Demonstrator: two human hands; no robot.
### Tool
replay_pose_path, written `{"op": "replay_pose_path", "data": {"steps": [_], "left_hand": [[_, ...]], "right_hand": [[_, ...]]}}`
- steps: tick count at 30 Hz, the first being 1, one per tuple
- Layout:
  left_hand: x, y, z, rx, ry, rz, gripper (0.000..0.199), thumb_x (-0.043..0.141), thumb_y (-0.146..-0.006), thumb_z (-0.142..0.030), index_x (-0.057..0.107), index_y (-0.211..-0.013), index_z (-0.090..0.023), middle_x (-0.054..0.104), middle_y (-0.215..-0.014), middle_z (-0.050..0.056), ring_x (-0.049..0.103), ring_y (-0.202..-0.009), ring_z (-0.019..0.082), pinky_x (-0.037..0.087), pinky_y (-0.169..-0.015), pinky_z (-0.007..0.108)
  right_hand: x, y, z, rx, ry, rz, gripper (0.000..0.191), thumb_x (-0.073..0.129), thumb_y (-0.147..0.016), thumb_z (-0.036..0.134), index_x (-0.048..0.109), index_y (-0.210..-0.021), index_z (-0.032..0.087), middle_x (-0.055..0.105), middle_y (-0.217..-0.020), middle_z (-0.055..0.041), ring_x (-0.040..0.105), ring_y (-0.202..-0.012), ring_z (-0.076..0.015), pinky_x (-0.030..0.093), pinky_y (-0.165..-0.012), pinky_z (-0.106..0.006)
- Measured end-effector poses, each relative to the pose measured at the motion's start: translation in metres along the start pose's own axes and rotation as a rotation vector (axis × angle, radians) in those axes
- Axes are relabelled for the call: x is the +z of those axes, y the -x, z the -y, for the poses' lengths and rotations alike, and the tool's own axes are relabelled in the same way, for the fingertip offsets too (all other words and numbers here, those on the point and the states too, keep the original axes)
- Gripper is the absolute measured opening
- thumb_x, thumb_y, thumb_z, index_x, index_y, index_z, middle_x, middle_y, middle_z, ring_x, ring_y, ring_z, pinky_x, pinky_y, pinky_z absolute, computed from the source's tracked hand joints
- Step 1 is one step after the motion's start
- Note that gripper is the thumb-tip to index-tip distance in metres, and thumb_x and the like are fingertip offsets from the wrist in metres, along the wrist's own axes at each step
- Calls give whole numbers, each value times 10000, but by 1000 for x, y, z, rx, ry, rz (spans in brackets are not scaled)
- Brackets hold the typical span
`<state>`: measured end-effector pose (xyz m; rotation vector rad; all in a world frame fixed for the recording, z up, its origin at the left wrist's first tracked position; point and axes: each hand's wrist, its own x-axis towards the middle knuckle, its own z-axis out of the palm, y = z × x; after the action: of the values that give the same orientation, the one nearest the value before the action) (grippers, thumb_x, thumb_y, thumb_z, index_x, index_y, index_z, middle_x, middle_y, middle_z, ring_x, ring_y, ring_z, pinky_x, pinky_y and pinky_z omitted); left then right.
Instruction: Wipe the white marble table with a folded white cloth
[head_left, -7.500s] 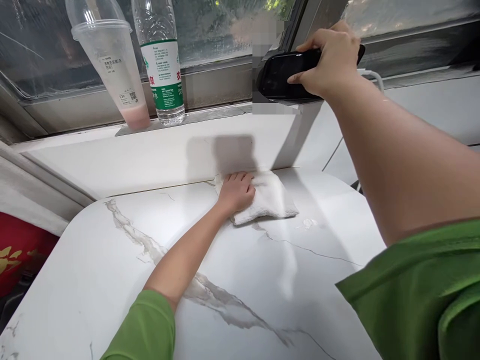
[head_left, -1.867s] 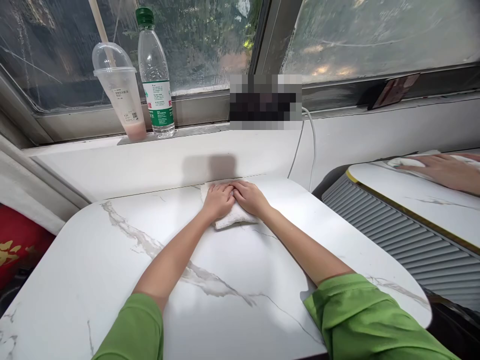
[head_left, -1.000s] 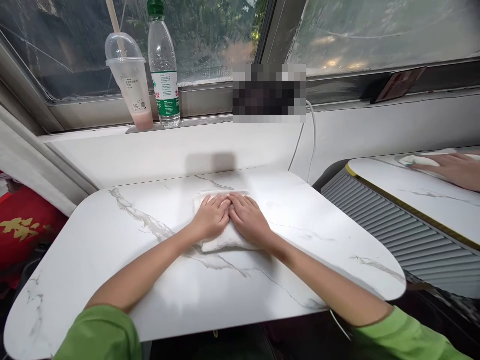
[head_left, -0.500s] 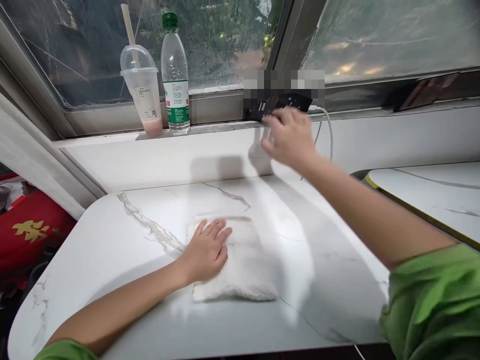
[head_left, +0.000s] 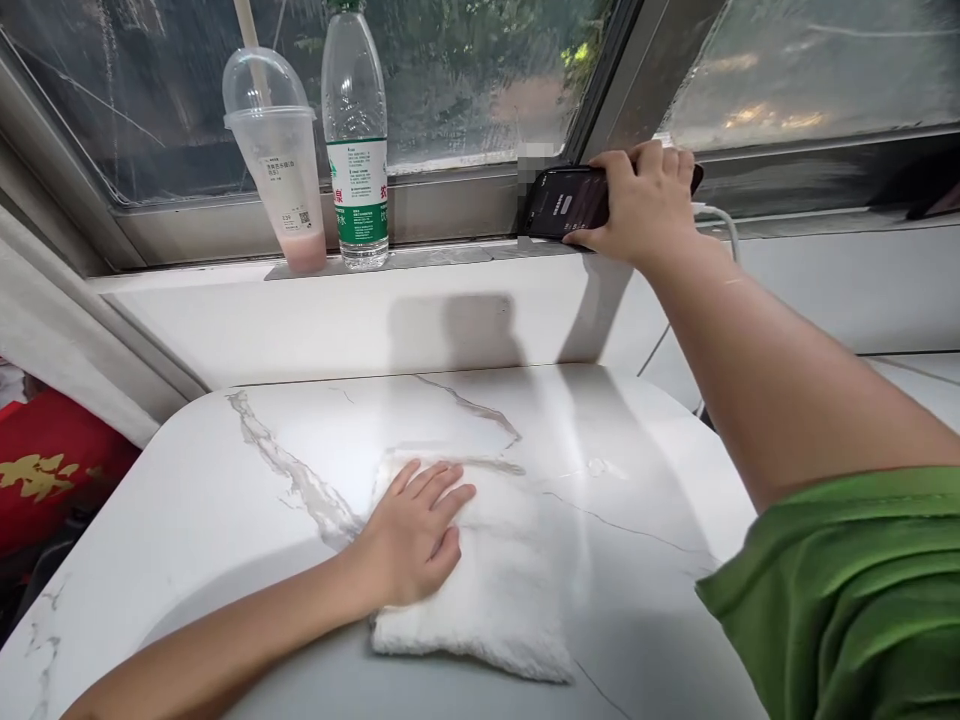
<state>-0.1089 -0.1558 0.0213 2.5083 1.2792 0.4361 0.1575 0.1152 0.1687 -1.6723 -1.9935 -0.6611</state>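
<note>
White cloth [head_left: 506,585] lies under your left hand [head_left: 409,540], which is spread palm down over its left part, fingers parted; the cloth sits on the middle stretch of the worktop [head_left: 187,500], well short of the back edge. Your right hand [head_left: 649,205] grips the phone [head_left: 568,203] at the window sill [head_left: 450,256], fingers over the top and thumb below — whether the phone also rests on the sill can't be told. Your step in hand seems to be handling the phone while the left palm steadies the cloth. Up there, your next move probably calls for a controlled shift or release, minding the white cable [head_left: 721,215] beside your wrist. For room, veined worktop shows from the cloth to the back edge and both rounded back corners; the front edge is out of view. Leftward along the sill, the bottle [head_left: 358,185] and lidded cup [head_left: 281,185] limit your reach.
</note>
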Motion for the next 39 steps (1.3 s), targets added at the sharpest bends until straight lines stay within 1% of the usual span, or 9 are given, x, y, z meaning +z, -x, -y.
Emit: {"op": "replay_pose_path", "data": {"steps": [3,10,19,22,26,28,31,35,39], "left_hand": [[0,0,0,0,0,-10,447,384,-886,-184,449,-1328,-182,425,-1449,96,328,-1376,208,202,-1166,483],[1,1,0,4,2,-15,453,392,-889,-179,441,-1339,-185,429,-1448,91,331,-1376,216,203,-1166,485],[0,1,0,3,-1,15,449,372,-908,-195,434,-1351,-155,401,-1464,109,301,-1390,223,189,-1169,491],[1,2,1,6,3,4,448,374,-906,-196,433,-1349,-169,404,-1463,101,305,-1389,218,192,-1168,491],[1,2,2,12,6,-4,449,376,-901,-195,435,-1346,-176,408,-1461,101,317,-1384,219,198,-1166,494],[1,2,2,14,10,-10,449,381,-897,-193,436,-1343,-178,415,-1456,102,324,-1380,222,203,-1164,497],[1,1,2,18,17,-20,449,389,-891,-189,439,-1338,-189,426,-1449,97,330,-1376,221,209,-1161,499],[1,1,1,8,18,-10,448,392,-891,-191,445,-1335,-184,426,-1450,96,333,-1375,220,209,-1163,492],[1,1,1,7,14,-3,450,394,-892,-194,444,-1339,-173,419,-1454,98,324,-1379,214,197,-1167,485]], "right_hand": [[1,-2,0,9,-28,3,631,424,-927,481,358,-1388,56,374,-1310,-234,343,-1250,-321,223,-950,-482],[2,0,-3,-7,-52,11,758,634,-824,440,310,-1415,92,363,-1350,-240,305,-1291,-318,187,-1002,-452],[1,0,0,15,-9,29,664,508,-900,425,325,-1401,29,355,-1345,-224,309,-1287,-297,214,-963,-442],[-3,-1,-7,-11,-40,44,647,548,-886,403,356,-1402,64,352,-1360,-208,305,-1284,-291,234,-953,-433],[-14,-4,-25,-14,-107,79,622,598,-859,404,422,-1395,142,359,-1357,-182,296,-1282,-331,255,-943,-477],[-18,-5,-35,26,-150,83,550,580,-881,335,439,-1384,166,404,-1325,-164,322,-1269,-306,270,-948,-460],[-18,-3,-42,139,-193,103,478,534,-906,280,452,-1350,121,485,-1252,-167,386,-1221,-252,298,-949,-402],[-10,0,-32,218,-170,70,566,551,-885,378,421,-1331,56,476,-1264,-208,404,-1198,-269,319,-921,-387],[-1,1,-10,290,-68,37,839,505,-824,638,362,-1351,1,366,-1348,-288,312,-1257,-376,293,-887,-470]]}}
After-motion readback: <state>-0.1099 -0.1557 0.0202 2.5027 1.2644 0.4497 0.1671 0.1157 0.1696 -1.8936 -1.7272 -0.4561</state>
